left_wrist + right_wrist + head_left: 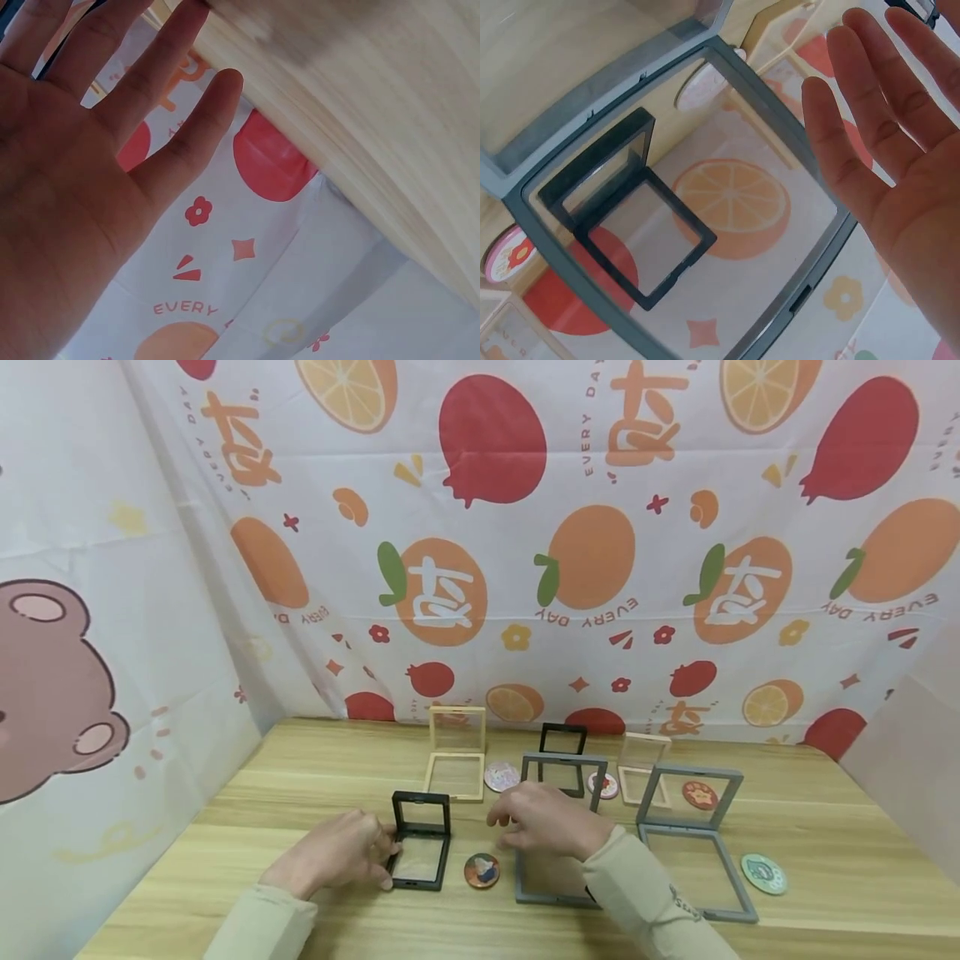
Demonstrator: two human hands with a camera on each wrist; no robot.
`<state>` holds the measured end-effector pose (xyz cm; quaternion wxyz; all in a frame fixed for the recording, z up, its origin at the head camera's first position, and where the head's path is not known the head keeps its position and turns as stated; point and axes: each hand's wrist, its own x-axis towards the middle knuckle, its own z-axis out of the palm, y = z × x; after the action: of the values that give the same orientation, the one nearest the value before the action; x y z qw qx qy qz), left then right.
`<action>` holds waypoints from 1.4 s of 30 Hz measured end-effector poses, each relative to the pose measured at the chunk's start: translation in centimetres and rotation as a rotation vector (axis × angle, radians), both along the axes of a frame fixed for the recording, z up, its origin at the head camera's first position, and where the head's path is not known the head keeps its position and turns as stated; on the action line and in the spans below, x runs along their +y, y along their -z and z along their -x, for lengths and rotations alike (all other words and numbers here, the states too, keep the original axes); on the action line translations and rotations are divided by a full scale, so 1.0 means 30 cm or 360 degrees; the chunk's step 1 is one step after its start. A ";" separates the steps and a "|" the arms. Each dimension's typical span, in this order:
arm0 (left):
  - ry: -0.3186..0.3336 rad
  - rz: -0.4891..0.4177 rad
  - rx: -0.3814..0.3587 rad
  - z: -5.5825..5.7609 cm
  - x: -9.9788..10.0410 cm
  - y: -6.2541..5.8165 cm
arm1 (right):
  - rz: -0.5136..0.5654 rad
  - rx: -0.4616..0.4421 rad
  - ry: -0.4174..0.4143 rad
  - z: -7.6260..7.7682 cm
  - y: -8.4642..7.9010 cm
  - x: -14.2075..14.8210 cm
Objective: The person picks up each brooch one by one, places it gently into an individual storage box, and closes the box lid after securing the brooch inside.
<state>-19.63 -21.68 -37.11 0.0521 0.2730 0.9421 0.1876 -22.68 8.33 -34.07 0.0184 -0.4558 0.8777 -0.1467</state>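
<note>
My left hand (337, 852) touches the left edge of a small black display frame (420, 884), which stands opened with one half upright and one flat. In the left wrist view, that hand's fingers (191, 142) look mostly straight. To the frame's right lies a round picture badge (482, 871). My right hand (551, 820) hovers above and right of the badge, fingers loosely bent and holding nothing. It covers part of a large opened grey display frame (555, 899). The right wrist view shows the hand (900, 172) beside this grey frame (566, 262).
Behind stand a yellow frame (457, 798), a black frame (564, 727) and a pale frame (645, 737). A second grey frame (738, 881) is at right. Badges lie near them: glittery (501, 776), white-rimmed (602, 785), red (700, 795), green (764, 873). A printed curtain (517, 568) hangs behind the table.
</note>
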 end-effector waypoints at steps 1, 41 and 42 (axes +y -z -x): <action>0.0001 0.0002 -0.0004 0.000 -0.002 0.000 | -0.0008 -0.0009 0.0000 0.000 0.001 -0.006; -0.0080 0.0014 -0.0074 0.002 0.007 -0.006 | -0.0322 -0.0119 0.0137 -0.039 0.082 -0.109; -0.0080 0.0017 -0.0073 0.002 0.008 -0.005 | -0.0324 -0.0108 0.0134 -0.040 0.083 -0.110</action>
<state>-19.71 -21.46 -36.95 0.0704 0.2445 0.9482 0.1900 -21.48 5.02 -36.57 0.0882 -0.4092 0.9053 -0.0729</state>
